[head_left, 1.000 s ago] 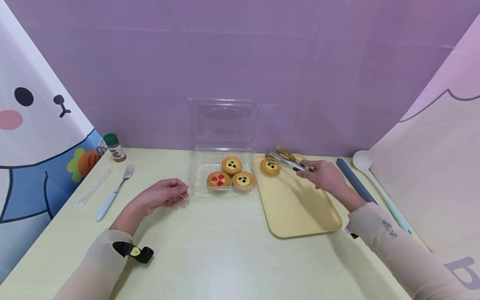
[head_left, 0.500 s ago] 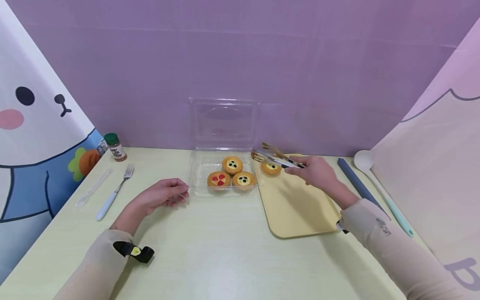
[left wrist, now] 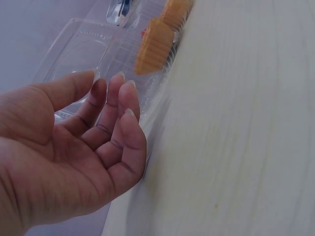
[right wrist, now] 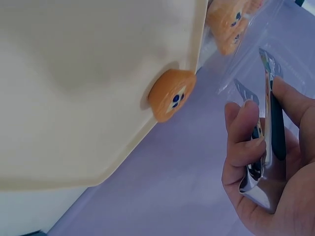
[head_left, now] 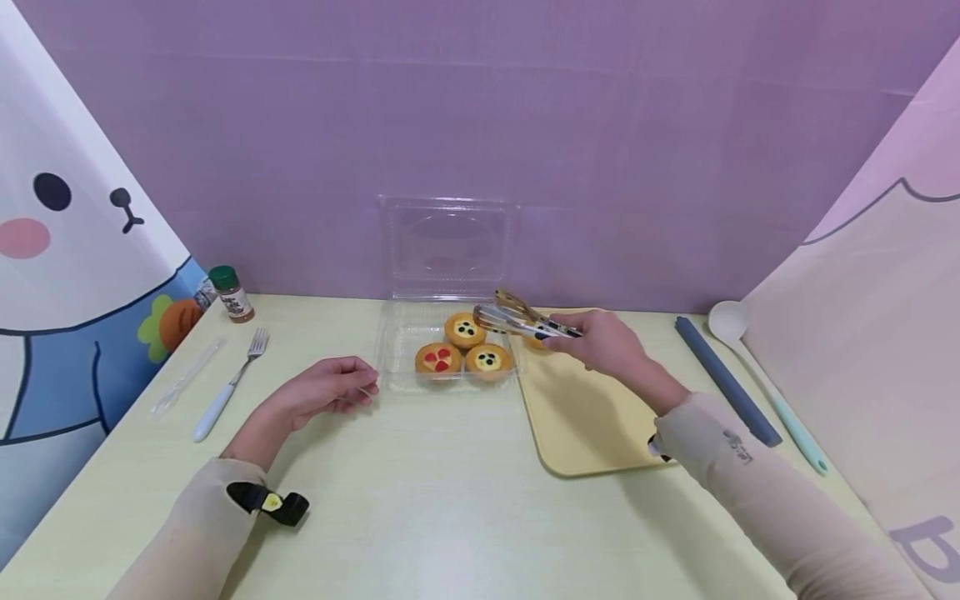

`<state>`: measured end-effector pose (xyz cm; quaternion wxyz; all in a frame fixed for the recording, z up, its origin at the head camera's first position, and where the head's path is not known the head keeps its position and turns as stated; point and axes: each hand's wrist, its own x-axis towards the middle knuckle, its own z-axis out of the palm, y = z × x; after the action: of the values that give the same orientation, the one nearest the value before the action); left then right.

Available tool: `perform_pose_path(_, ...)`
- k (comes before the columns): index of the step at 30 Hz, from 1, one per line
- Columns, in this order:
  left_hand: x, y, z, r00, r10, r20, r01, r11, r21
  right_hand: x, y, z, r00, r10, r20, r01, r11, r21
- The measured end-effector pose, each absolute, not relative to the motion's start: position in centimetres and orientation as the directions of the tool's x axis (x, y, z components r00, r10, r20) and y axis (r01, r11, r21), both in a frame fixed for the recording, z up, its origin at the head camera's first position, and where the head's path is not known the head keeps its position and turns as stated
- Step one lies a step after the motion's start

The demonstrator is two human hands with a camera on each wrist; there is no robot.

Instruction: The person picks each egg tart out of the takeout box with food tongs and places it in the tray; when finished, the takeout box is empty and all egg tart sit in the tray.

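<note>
Fork (head_left: 226,386), spice jar (head_left: 229,294), spoon (head_left: 759,372).

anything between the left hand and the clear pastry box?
Nothing. In the head view only a short bare strip of table separates the left hand from the clear box; the left wrist view shows its fingers beside the box wall.

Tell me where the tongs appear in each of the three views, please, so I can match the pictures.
Head: the tongs are at centre, held by the right hand, tips over the clear box.
Left wrist: only a metal tip shows at the top edge; probably the tongs.
Right wrist: at right, in the hand's grip.
Shared landmark: the clear box with tarts.
</note>
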<state>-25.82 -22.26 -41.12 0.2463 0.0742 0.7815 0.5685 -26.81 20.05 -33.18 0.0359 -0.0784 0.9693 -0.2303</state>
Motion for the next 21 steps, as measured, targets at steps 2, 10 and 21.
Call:
perform_pose_path(2,-25.8,-22.3,-41.1,-0.867,0.397,-0.301,-0.164,0.342,0.925,-26.9,19.6,-33.4,-0.985,-0.167,-0.040,-0.131,0.882,-0.452)
perform_pose_path(10,-25.8,-22.3,-41.2,-0.867,0.398,-0.299,-0.164,0.339,0.926,-27.4,18.5,-33.9,-0.980,-0.194,-0.036,-0.159,0.886,-0.436)
perform_pose_path(21,-25.9,-22.3,-41.3,-0.870,0.391,-0.300,-0.170,0.333,0.928,-27.8,17.2,-34.0,-0.978,-0.189,-0.089,-0.139,0.909,-0.393)
